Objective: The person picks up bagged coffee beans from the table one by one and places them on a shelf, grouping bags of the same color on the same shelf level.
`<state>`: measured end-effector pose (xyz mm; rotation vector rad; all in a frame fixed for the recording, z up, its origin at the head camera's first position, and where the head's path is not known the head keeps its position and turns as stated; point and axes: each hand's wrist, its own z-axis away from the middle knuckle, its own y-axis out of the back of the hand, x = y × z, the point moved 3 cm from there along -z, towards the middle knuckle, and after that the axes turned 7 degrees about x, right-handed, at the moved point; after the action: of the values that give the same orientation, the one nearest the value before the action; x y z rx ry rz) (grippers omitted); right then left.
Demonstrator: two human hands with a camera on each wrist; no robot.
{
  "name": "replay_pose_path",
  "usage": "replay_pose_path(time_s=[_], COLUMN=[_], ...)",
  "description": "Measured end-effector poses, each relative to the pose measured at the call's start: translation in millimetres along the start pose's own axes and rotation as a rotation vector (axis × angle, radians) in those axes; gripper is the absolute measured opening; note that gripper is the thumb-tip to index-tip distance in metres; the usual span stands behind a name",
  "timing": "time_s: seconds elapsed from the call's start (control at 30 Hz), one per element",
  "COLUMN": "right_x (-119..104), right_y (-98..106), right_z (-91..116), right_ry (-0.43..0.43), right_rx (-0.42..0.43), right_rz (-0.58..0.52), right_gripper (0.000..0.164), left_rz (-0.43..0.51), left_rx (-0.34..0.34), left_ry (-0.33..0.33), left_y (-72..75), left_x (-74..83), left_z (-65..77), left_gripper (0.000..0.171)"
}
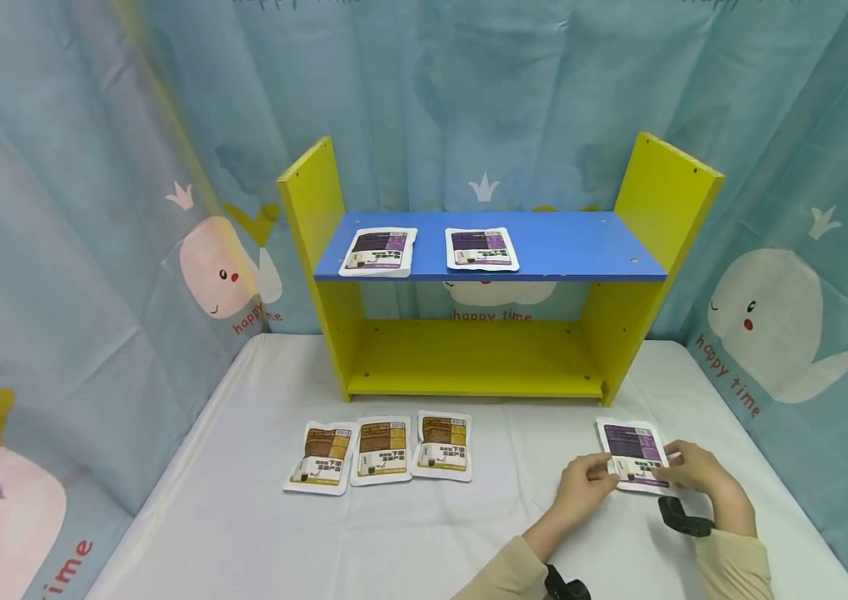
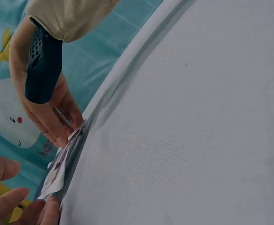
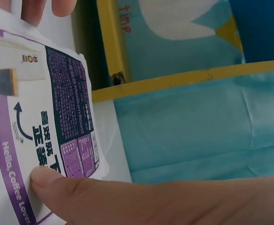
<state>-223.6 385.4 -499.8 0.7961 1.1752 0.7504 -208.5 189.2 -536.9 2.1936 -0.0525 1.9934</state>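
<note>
A purple-and-white coffee packet (image 1: 635, 450) lies face up at the table's right side, between both hands. My right hand (image 1: 697, 468) grips its right edge; in the right wrist view the thumb (image 3: 57, 185) presses on the printed front. At the packet's near left corner my left hand (image 1: 581, 492) holds the edge with its fingertips. The left wrist view shows some of those fingers (image 2: 50, 211) against the packet's edge, with others standing apart from it. Two similar purple packets, one on the left (image 1: 377, 252) and one near the middle (image 1: 481, 249), lie on the blue shelf (image 1: 566, 242).
Three brown-and-white packets (image 1: 321, 458) (image 1: 382, 450) (image 1: 442, 446) lie in a row on the white table (image 1: 229, 517), before the shelf unit. Its yellow side panels (image 1: 664, 192) rise above the blue shelf. A yellow bottom board (image 1: 476, 358) sits below. Printed curtains surround the table.
</note>
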Motion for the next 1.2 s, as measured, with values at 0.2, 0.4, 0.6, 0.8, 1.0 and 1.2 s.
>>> replay_pose_path(time_s=[0.2,0.4,0.6,0.8,1.0,1.2], right_x=[-7,-13,-24,-37,-49,-59], right_y=[2,3,6,10,12,12], right_z=[3,4,8,9,9,11], right_ry=[0.020,0.049,0.081,0.089,0.109,0.156], right_rx=[-0.011,-0.015,0.009,0.025,0.032,0.058], right_rz=[-0.014,-0.014,-0.062,-0.098,-0.108,-0.105], right_gripper=[0.063,0.063,0.064,0.067,0.068,0.067], left_rz=[0.097,0.129,0.143,0.163,0.192,0.223], left_rx=[0.073,0.092,0.108,0.141,0.168,0.179], left_ry=[0.028,0.003,-0.011,-0.023,-0.049,-0.097], left_y=[2.6,9.5,16.6,24.7,33.5,43.0], left_x=[-4.6,-4.0,-1.6,3.5,8.5,13.6], left_z=[-0.4,-4.1,-7.0,-11.1,-15.9,-16.8], left_gripper=[0.037,0.042,0.049,0.053,0.054,0.054])
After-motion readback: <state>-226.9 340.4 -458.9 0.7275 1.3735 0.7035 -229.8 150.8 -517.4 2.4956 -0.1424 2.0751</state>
